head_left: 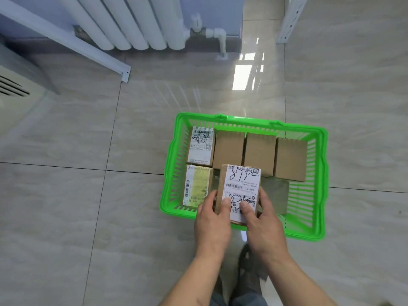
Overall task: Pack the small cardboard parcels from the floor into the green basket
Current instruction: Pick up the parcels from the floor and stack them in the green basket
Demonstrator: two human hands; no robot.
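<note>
A bright green slatted basket point(318, 164) stands on the tiled floor. Several small cardboard parcels fill it: one with a white label point(201, 145) at the back left, three plain brown ones point(260, 151) along the back, one with a yellowish label point(197, 186) at the front left. Both hands hold another parcel with a scribbled white label point(241, 184) over the basket's front middle. My left hand point(212, 226) grips its left edge, my right hand point(262, 224) its right edge, thumbs on the label. A plain parcel point(276, 193) lies behind it on the right, partly hidden.
A white radiator point(132, 23) with pipes stands against the back wall. A white angled rail point(66, 38) ends on the floor at the left. A beige vented unit point(15, 93) sits at far left. A white shelf post point(291, 18) is at the back right.
</note>
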